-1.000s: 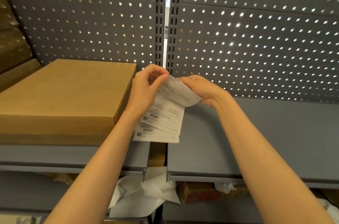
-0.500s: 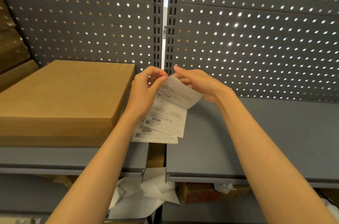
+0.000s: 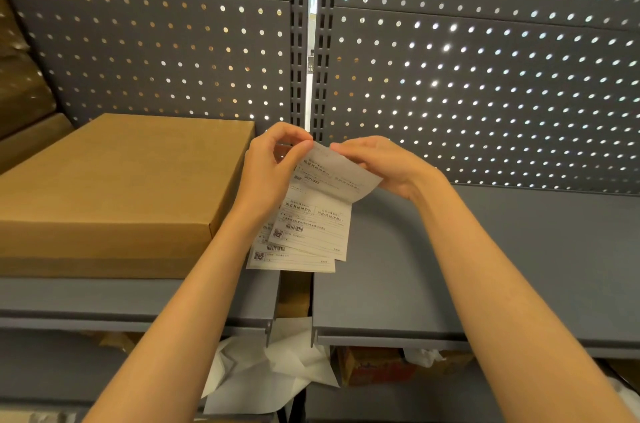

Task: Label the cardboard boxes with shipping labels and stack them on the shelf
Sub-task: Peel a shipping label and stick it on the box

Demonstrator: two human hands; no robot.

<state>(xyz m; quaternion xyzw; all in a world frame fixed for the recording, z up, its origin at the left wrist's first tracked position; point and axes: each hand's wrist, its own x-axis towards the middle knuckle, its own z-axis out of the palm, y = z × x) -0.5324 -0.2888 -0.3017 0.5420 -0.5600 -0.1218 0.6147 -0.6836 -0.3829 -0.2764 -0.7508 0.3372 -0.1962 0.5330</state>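
A flat brown cardboard box (image 3: pixel 114 187) lies on the left grey shelf (image 3: pixel 104 294), its top bare. Just right of the box I hold a small stack of white shipping labels (image 3: pixel 311 225) in front of the pegboard. My left hand (image 3: pixel 273 173) pinches the stack's upper left corner between thumb and fingers. My right hand (image 3: pixel 384 166) grips the top label's upper edge, and that label curls back away from the sheets beneath it. Barcodes and printed text show on the lower labels.
A grey perforated back panel (image 3: pixel 485 76) rises behind both shelves, split by a slotted upright (image 3: pixel 308 41). The right shelf (image 3: pixel 519 266) is bare grey metal. Brown wrapped goods (image 3: pixel 20 76) sit at far left. Crumpled white paper (image 3: pixel 270 370) and a printed carton (image 3: pixel 374 367) lie below.
My right hand has shifted along the top label's upper edge, first toward my left fingers and then back right. The labels and the box stay about where they were.
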